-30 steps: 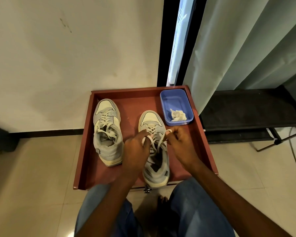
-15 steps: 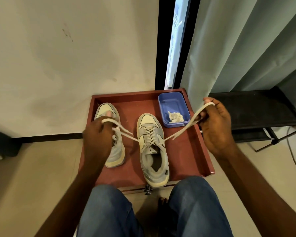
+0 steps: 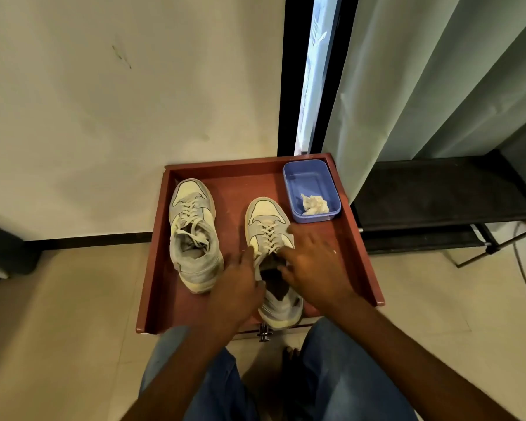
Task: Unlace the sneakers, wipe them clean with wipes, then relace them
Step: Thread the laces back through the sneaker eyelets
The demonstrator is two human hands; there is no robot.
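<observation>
Two grey sneakers with cream laces stand on a red-brown tray, toes pointing away from me. The left sneaker lies untouched. Both hands are over the mouth of the right sneaker. My left hand is at its left collar with the forefinger stretched out; a white lace strand runs down beside the thumb, and whether it is pinched is unclear. My right hand lies over the shoe's right side with fingers spread. The lace ends are hidden under my hands.
A blue plastic tub with a crumpled wipe stands in the tray's far right corner. A wall is behind, a curtain and a black rack to the right. My knees in jeans are just below the tray.
Half a second ago both hands held the lace ends pulled wide apart. Now both have come back together at the right sneaker's mouth and the lace is no longer stretched out.
</observation>
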